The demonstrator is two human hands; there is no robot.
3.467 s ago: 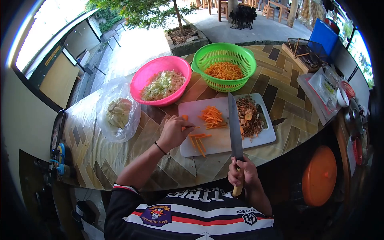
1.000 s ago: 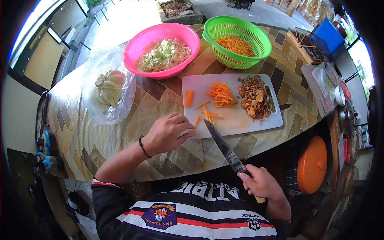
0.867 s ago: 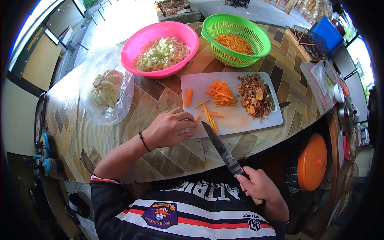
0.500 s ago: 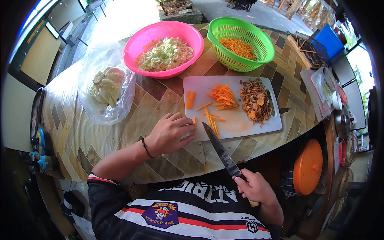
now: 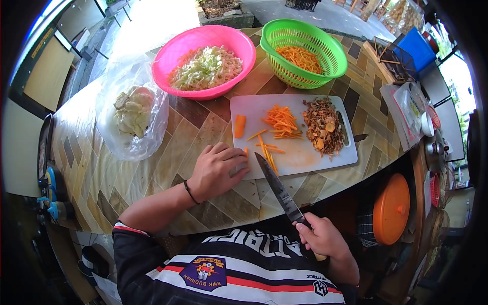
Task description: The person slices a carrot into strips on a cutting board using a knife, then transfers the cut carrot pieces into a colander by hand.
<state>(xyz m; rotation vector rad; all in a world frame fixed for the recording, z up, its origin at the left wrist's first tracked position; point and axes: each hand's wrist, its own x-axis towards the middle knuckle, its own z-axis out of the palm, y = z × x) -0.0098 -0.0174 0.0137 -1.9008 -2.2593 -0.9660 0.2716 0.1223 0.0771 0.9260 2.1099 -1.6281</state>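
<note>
Loose carrot sticks (image 5: 267, 149) lie on a white cutting board (image 5: 305, 161) at the center of the frame, beside the tip of a long knife (image 5: 284, 197).

The right hand (image 5: 324, 235), lower right, is closed around the knife's handle, the blade slanting over the board's near edge; the left hand (image 5: 216, 170), left of center, curls beside an orange sliver (image 5: 246, 152), its fingers hiding whether they grip it. A sideways slip of the blade could nick those fingers, and a careless sweep could push sticks onto the patterned surface (image 5: 152, 183). Right of center, a heap of brown shreds (image 5: 321, 127) could mix with the neighboring carrot pile (image 5: 280, 121) if nudged; a pink bowl (image 5: 163, 71) and green colander (image 5: 292, 76) stand toward the top.
</note>
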